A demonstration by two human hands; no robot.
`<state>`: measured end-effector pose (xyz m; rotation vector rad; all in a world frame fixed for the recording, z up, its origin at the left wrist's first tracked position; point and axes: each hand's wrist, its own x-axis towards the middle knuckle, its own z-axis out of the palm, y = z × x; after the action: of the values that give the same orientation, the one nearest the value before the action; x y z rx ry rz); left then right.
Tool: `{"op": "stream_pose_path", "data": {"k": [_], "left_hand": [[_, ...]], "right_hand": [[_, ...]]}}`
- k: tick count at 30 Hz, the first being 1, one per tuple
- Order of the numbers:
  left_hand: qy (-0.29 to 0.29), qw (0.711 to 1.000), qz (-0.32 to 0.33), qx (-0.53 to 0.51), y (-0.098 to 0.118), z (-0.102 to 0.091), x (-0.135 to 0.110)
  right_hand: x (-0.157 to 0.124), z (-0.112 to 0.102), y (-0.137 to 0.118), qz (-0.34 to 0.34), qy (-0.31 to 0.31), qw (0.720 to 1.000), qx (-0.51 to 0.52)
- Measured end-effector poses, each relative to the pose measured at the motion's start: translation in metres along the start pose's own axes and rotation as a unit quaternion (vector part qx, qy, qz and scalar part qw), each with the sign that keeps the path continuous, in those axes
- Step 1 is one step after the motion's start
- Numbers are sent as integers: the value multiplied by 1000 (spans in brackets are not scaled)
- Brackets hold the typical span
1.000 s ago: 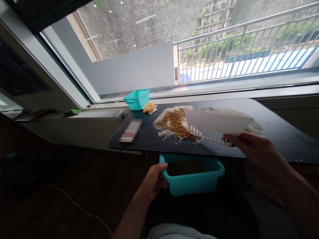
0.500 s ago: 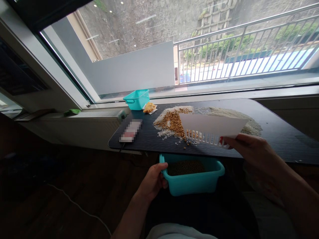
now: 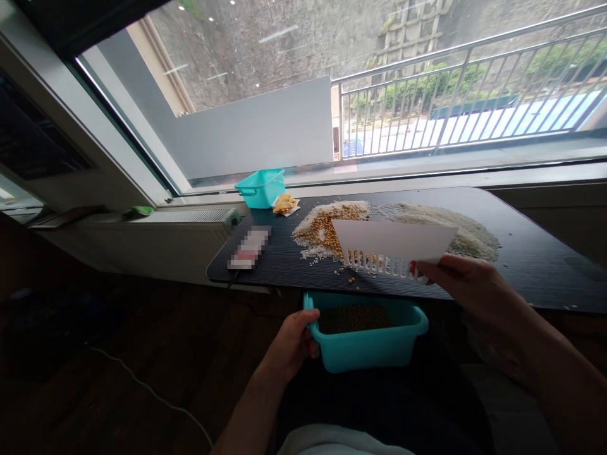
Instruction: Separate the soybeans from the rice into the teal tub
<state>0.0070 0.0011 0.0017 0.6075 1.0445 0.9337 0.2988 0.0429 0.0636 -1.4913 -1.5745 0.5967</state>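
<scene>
My left hand [image 3: 296,338] grips the left end of a turquoise plastic bin [image 3: 370,347], thumb over its rim. Inside the bin lies a layer of small dark grains [image 3: 355,318]; the bin sits below the table's front edge. In my right hand [image 3: 462,278] is a white slotted scoop [image 3: 393,240], held by its right end, its slots facing down toward the table. Behind and left of the scoop is a heap of yellow soybeans [image 3: 325,224] mixed with white grains. A heap of pale rice-like grains [image 3: 450,224] spreads to the scoop's right.
On the dark table [image 3: 535,265] a phone-like blurred object [image 3: 250,248] lies at left. A second turquoise bin [image 3: 260,188] stands near the window beside a yellow crumpled item [image 3: 285,203]. A radiator [image 3: 190,218] runs along the wall at left.
My right hand has moved the scoop a little to the left. A few beans now lie nearer the table's front edge. My left hand and the bin have stayed put.
</scene>
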Motion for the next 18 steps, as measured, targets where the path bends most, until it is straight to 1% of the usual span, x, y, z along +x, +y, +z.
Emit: {"op": "stream_pose_path", "data": {"k": [5, 10, 16, 18], "left_hand": [[-12, 1000, 1, -6, -1, -2, 1], [-18, 1000, 4, -6, -2, -3, 2], [-6, 1000, -1, -10, -1, -2, 2], [1, 1000, -3, -10, 0, -1, 1]], "right_hand": [[-7, -7, 1, 10, 11, 1000, 14], [-12, -7, 2, 2, 10, 1000, 20], [-18, -10, 8, 26, -20, 999, 17], [-19, -10, 9, 32, -12, 999, 28]]}}
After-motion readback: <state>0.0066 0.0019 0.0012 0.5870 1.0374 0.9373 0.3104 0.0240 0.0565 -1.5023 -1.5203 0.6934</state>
